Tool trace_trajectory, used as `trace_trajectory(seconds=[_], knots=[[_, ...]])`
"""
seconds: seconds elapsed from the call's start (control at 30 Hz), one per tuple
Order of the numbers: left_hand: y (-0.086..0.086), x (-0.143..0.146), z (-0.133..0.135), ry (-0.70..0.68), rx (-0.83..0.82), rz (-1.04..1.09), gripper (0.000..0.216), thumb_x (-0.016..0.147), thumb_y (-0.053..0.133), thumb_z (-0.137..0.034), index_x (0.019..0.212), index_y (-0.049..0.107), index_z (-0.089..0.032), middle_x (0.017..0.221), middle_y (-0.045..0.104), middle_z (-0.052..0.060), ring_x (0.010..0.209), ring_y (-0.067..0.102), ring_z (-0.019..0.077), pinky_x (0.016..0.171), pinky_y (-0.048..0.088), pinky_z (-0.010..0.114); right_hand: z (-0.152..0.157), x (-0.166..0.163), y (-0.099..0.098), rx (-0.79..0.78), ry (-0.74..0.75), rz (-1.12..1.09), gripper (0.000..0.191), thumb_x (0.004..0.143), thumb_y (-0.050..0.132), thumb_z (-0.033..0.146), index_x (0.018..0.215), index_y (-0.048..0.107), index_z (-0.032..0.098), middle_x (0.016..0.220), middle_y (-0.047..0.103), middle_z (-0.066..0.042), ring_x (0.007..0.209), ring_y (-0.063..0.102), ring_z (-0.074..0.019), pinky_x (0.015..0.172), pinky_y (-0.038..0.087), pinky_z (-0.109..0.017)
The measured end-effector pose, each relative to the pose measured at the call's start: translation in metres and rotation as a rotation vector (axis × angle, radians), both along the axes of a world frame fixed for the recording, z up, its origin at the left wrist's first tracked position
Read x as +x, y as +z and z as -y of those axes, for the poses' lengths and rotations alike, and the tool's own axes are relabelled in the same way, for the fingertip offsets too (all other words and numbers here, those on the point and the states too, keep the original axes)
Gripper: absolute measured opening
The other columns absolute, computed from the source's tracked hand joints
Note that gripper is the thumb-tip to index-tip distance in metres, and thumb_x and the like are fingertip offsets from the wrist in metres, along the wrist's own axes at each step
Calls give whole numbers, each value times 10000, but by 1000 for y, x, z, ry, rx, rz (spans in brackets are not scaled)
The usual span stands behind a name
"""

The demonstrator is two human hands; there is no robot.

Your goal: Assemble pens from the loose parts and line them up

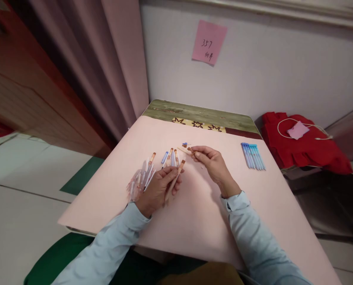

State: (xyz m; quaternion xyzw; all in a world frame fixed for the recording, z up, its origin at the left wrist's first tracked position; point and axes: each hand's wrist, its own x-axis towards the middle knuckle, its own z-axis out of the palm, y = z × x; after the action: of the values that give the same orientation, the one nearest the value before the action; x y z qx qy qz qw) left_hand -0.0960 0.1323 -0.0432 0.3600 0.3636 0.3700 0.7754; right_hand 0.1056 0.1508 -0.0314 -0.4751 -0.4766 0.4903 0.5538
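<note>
My left hand (161, 184) is closed around a brown-and-pale pen barrel (180, 167), which tilts with its brown end up and away from me. Across from it, my right hand (210, 162) pinches a small brown piece (189, 149), too small to name exactly. A thin pale strip (182, 150) shows beside those fingertips; whether it is held or lies behind them I cannot tell. Clear and white pen parts (139, 180) lie in a heap by my left hand and are partly covered by it. Several orange-and-brown pen pieces (170, 152) and a blue one (165, 157) lie just beyond.
A row of blue pens (253, 156) lies at the table's right side. Tiny blue and brown bits (184, 144) are beyond my hands. The pink-covered table (206, 221) meets a wall with a pink note (209, 42). Red cloth (303, 146) is at the right.
</note>
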Motion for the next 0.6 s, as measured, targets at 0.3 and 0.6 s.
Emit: trace_trajectory(seconds=[0.3, 0.6], knots=[[0, 1, 0, -36, -19, -38, 302, 817, 719, -413, 982, 700, -161, 704, 626, 5, 473, 511, 59, 411, 353, 171, 3, -8, 7, 34, 46, 24, 322, 778, 727, 456, 993, 762, 219, 907, 716, -35, 761, 617, -139, 755, 526, -314], [2, 2, 1, -37, -33, -49, 307, 777, 749, -419, 936, 689, -163, 671, 628, -2, 461, 512, 62, 407, 354, 171, 7, -10, 8, 19, 119, 104, 353, 792, 710, 479, 1011, 753, 206, 814, 703, -24, 725, 614, -138, 713, 514, -296]])
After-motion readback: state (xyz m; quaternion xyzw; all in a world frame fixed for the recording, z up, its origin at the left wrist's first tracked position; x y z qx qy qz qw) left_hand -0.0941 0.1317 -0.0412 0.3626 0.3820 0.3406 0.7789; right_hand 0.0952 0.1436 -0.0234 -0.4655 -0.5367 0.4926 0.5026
